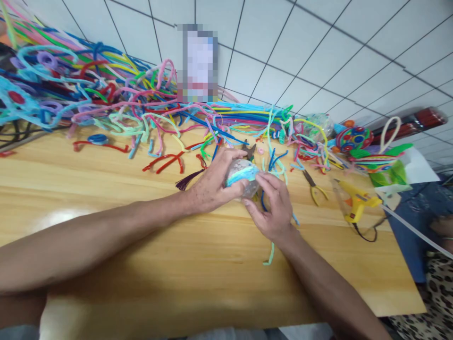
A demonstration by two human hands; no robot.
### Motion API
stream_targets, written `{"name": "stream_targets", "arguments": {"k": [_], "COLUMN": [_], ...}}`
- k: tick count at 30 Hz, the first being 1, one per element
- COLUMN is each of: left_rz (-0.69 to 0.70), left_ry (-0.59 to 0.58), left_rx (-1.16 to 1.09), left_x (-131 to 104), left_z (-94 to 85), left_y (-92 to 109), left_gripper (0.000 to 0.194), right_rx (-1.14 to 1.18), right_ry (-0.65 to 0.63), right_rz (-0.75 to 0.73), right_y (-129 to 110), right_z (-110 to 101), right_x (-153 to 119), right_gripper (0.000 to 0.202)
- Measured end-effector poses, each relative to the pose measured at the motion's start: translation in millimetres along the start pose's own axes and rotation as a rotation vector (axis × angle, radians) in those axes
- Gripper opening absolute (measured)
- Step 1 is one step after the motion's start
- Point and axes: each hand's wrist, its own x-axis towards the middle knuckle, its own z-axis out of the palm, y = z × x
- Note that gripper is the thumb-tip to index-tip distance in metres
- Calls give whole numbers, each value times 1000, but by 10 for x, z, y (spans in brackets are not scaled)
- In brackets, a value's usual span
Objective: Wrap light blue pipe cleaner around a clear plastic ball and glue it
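Observation:
Above the table I hold a clear ball (249, 190) with blue and pale-green fuzzy pipe cleaner strips (244, 174) banded across it. My left hand (215, 184) is wrapped round its left side, with the thumb across the front. At its right edge the bent fingers and thumb of my right hand (272, 205) grip near the end of the band; whether they also pinch a strip is hidden. A pale-green pipe cleaner (272, 254) shows below my right hand. Just behind the ball lie dark-jawed pliers (249, 150).
A heap of coloured pipe cleaners (116, 94) lines the table's (159, 283) back edge. Red cut pieces (170, 163) and a dark tassel (187, 180) lie to the left. Yellow-handled pliers (314, 186) and a yellow glue gun (357, 200) with a cord are at right. Patterned cloth (440, 288) shows beyond.

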Motion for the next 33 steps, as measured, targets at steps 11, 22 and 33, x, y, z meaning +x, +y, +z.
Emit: {"name": "stream_targets", "arguments": {"k": [11,22,33], "left_rz": [-66,-174,-197], "left_ry": [-77,-76,-73], "left_rx": [-22,-132,-187], "left_x": [-26,56,46], "left_z": [-37,-57,-46], "left_y": [-2,63,20], "left_gripper": [40,33,33], "right_rx": [-23,-64,-52], "right_ry": [-57,-53,-60], "right_rz": [4,-34,-8], "right_y": [94,70,63], "right_z": [-54,-44,-35], "right_x": [29,48,29], "right_gripper": [67,67,69]}}
